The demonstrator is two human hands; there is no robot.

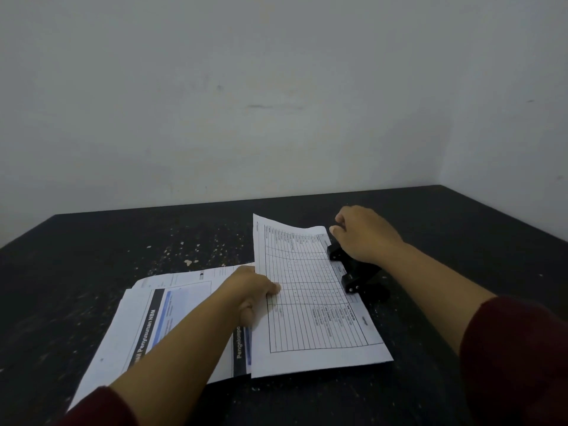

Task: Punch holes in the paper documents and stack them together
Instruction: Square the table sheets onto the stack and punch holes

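A white sheet printed with a table lies on the dark table, its right edge slid into a black hole punch. My left hand grips the sheet's left edge, thumb on top. My right hand rests as a fist on top of the punch, pressing on its lever. A stack of printed papers lies to the left, partly under my left forearm and the table sheet.
The black tabletop carries pale specks and scuffs at its middle back. A grey wall runs along the table's far edge and a second wall closes the right corner.
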